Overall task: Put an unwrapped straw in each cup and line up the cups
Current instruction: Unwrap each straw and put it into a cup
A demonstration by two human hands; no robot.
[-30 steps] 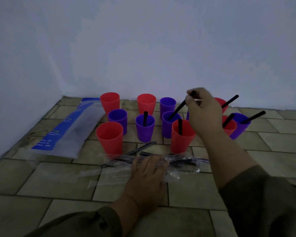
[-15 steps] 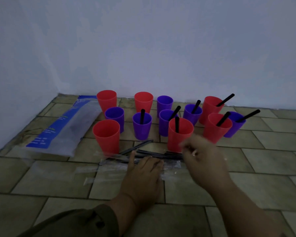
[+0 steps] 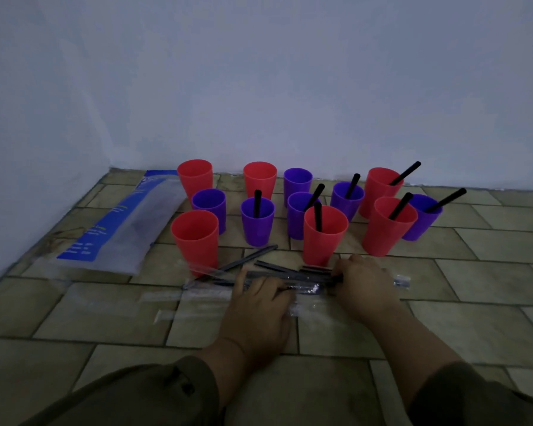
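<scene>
a person's left hand [image 3: 259, 309] lies flat, fingers straight and slightly spread, on a pile of wrapped straws [image 3: 293, 275] on a tiled floor [image 3: 490, 281]. the right hand [image 3: 366, 287] rests on the pile's right end with fingers bent down onto it; whether they pinch a straw cannot be told in the dim light. the pile lies crosswise just in front of twelve cups, six red cups [image 3: 195, 241] and six purple cups [image 3: 257, 226], which stand upright in a loose cluster near the foot of a pale wall [image 3: 259, 87], not in one line. seven of them hold a black straw [image 3: 406, 174], each leaning to the right or standing near upright: three red and four purple, all in the middle and right of the cluster. the nearest red cup with a straw stands just behind the right hand's fingertips. clear wrappers [image 3: 179, 296] lie on the tiles to the left of the left hand. farther left, beside the cups, a long clear bag [image 3: 142, 222] lies flat. it carries a blue panel with white and yellowish print too blurred to read, and no brand can be made out. dark olive sleeves [image 3: 136, 395] cover both forearms at the bottom edge.
</scene>
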